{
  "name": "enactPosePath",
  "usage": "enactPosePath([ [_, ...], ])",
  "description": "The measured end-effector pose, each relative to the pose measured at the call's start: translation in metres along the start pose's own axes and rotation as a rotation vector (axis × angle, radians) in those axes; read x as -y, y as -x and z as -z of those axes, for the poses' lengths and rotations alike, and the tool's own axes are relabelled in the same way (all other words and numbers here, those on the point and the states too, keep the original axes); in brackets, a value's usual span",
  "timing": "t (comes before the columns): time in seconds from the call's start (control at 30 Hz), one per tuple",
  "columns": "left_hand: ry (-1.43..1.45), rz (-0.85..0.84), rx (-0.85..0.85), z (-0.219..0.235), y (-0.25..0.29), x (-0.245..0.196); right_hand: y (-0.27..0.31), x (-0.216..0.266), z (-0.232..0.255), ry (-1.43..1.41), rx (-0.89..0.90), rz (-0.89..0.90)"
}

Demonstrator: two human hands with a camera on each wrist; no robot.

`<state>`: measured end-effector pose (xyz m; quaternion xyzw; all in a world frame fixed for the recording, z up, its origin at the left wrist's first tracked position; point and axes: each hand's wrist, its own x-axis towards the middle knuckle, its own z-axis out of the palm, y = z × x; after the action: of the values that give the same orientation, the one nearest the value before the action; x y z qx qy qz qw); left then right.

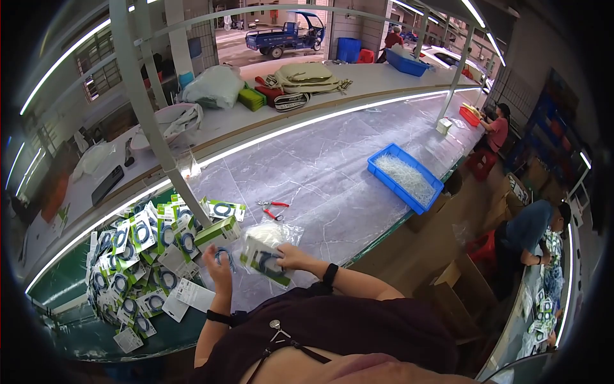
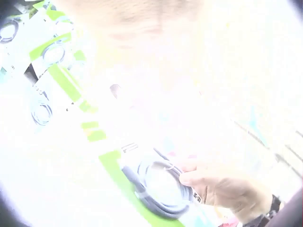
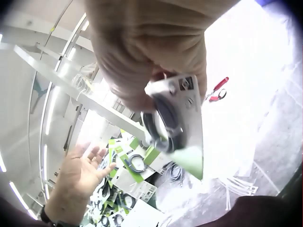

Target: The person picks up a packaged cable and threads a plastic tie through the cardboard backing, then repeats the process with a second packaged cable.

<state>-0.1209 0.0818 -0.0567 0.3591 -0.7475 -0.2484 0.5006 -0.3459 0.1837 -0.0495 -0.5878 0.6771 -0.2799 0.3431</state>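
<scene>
The right hand (image 1: pixel 294 257) pinches a carded cable (image 1: pixel 261 258) up in front of the person's body, while just left of that card the left hand (image 1: pixel 219 274) has its fingers spread. Close beyond the card lies a clear plastic bag (image 1: pixel 289 233) with a white bundle inside, and farther left is a heap of similar packs (image 1: pixel 142 232). Well to the card's right, a blue tray (image 1: pixel 393 190) holds a tangle of thin, clear strips (image 1: pixel 404 175), with an open cardboard box (image 1: pixel 457 297) nearer than it, contents unclear.
</scene>
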Motion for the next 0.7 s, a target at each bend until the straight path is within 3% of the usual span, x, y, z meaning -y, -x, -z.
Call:
enactPosePath([
  [0.1,0.744,0.822,-0.189,0.018,-0.001,-0.023,-0.015,0.006,0.003,-0.167,-0.14,-0.001],
  [0.13,0.739,0.821,-0.194,0.019,0.0,-0.028,-0.019,0.01,0.001,-0.247,-0.205,0.002],
  [0.2,1.326,1.065,0.435,0.017,0.005,-0.038,-0.015,0.03,-0.016,-0.323,-0.246,0.065],
  [0.27,1.189,0.986,0.388,0.006,0.015,-0.03,-0.003,0.054,-0.027,-0.471,-0.349,0.18],
  [0.33,0.917,0.824,0.296,-0.003,0.023,-0.03,0.003,0.068,-0.026,-0.473,-0.308,0.176],
  [0.37,0.914,0.826,0.295,-0.003,0.024,-0.034,0.003,0.073,-0.025,-0.476,-0.273,0.176],
  [0.47,0.728,0.588,0.196,-0.001,0.029,-0.05,0.001,0.076,-0.027,-0.504,-0.267,0.16],
  [0.5,0.725,0.592,0.202,0.002,0.026,-0.049,-0.002,0.075,-0.027,-0.521,-0.296,0.153],
  [0.57,0.42,0.381,0.285,0.011,0.022,-0.043,-0.005,0.068,-0.037,-0.539,-0.321,0.137],
  [0.6,0.272,0.276,0.321,0.012,0.024,-0.042,-0.007,0.057,-0.046,-0.637,-0.248,0.085],
  [0.7,0.233,0.284,0.325,0.019,0.035,-0.039,-0.011,0.054,-0.051,-0.835,-0.109,-0.01],
])
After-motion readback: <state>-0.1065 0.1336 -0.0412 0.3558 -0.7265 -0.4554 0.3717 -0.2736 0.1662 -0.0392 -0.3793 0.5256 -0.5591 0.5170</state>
